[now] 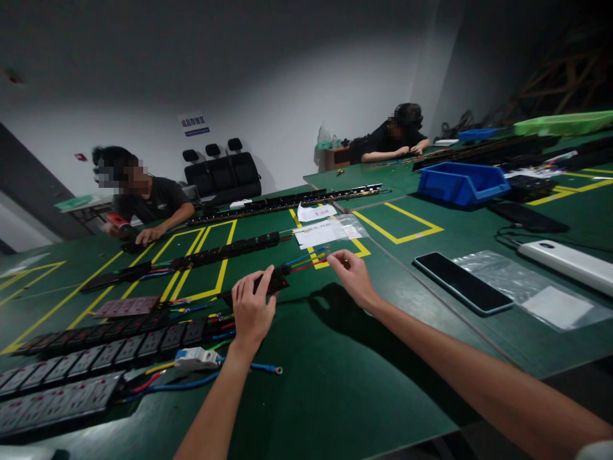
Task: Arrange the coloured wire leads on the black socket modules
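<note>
My left hand [253, 306] is wrapped over the end of a black socket strip [278, 281] above the green table. Red, blue and yellow wires [306, 260] stick out of that end toward the right. At their tips, my right hand [352, 275] pinches the end of the red wire. More socket strips [115, 353] lie in rows at the left, several with coloured leads. A white breaker block [196, 358] with blue and yellow wires rests beside my left forearm.
A phone [462, 282], a plastic bag [550, 297] and a white power bank [569, 262] lie at the right. Behind them stands a blue bin [462, 184]. One person [153, 198] holds a red tool across the table; another person [395, 137] leans over the far end.
</note>
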`<state>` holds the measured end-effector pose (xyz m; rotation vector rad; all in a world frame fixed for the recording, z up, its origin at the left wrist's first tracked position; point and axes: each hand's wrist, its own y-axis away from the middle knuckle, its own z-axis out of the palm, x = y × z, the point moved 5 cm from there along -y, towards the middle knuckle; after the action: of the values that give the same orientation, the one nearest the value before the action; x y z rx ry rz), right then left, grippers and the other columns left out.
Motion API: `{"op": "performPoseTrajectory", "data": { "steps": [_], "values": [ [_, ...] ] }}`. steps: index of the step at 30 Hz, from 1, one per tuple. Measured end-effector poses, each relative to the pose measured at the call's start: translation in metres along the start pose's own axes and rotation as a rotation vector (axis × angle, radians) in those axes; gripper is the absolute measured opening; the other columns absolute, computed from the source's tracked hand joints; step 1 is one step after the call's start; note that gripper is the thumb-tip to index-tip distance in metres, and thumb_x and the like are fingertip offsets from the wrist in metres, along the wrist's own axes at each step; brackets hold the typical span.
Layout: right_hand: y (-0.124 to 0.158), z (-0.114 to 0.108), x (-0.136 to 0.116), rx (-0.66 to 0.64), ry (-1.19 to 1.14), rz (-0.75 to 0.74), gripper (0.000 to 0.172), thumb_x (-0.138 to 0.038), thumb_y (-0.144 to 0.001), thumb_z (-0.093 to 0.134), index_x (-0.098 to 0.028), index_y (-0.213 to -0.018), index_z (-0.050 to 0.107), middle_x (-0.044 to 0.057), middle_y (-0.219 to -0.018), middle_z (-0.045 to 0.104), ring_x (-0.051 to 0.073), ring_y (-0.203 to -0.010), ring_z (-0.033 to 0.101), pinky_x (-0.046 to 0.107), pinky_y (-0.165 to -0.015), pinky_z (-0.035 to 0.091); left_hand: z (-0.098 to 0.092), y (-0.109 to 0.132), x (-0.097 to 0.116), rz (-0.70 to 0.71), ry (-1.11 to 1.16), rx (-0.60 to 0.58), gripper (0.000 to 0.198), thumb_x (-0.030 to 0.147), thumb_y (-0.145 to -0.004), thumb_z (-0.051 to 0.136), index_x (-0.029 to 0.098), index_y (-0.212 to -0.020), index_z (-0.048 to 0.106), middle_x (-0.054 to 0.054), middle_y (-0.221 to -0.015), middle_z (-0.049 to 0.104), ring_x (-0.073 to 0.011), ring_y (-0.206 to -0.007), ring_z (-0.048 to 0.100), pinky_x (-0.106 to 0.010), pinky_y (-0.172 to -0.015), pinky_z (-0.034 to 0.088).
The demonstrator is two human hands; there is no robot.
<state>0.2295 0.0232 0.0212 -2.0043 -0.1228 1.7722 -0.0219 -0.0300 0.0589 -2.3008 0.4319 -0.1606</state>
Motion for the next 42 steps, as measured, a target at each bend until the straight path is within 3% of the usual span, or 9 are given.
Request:
{"op": "performPoseTrajectory", "data": {
  "steps": [7,17,42],
  "values": [
    [0.000,0.003,0.009,-0.014,0.002,0.034,0.034,-0.051,-0.083,0.061,-0.018,-0.077,0.066,0.000,-0.067,0.058,0.014,-0.061,0.048,0.027,-0.057,0.036,0.002,0.000,-0.002,-0.009,-0.016,-0.016,0.052,0.021,-0.087,0.065,0.021,-0.138,0.058,-0.013,-0.118,0.063,-0.0292,-0.109,0.057,-0.045,-0.099,0.043],
    [0.002,0.009,0.033,-0.060,-0.021,0.216,0.034,-0.053,-0.077,0.062,-0.019,-0.075,0.065,-0.004,-0.053,0.049,0.013,-0.051,0.042,0.025,-0.049,0.031,0.009,0.003,-0.004,-0.013,-0.028,-0.101,0.054,0.021,-0.086,0.065,0.020,-0.140,0.056,-0.013,-0.120,0.063,-0.0298,-0.110,0.057,-0.046,-0.100,0.044],
    [0.000,0.010,0.037,-0.063,0.004,0.213,0.032,-0.050,-0.076,0.061,-0.019,-0.075,0.067,-0.003,-0.053,0.052,0.013,-0.050,0.044,0.025,-0.048,0.032,0.003,0.000,0.003,0.069,-0.096,-0.098,0.056,0.014,-0.085,0.064,0.020,-0.140,0.055,-0.014,-0.119,0.064,-0.0301,-0.111,0.058,-0.046,-0.099,0.045]
  ]
}}
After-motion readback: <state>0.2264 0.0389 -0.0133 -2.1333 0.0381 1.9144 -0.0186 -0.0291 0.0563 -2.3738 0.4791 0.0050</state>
